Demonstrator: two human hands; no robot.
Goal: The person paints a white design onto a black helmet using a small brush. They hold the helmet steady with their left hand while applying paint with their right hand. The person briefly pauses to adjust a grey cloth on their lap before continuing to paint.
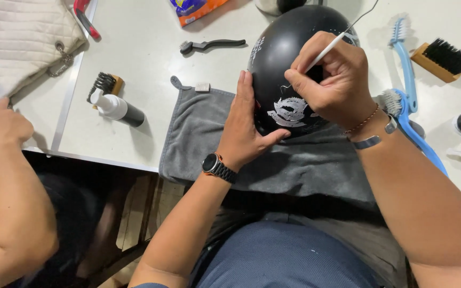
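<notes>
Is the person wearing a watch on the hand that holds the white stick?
No, the watch sits on the left hand steadying the black helmet; the right hand grips the white stick.

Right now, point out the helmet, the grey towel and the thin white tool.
helmet (273, 58): head view, bare black shell, upper left.
grey towel (198, 133): head view, flat part left of the helmet.
thin white tool (324, 53): head view, shaft above the right hand's fingers.
</notes>
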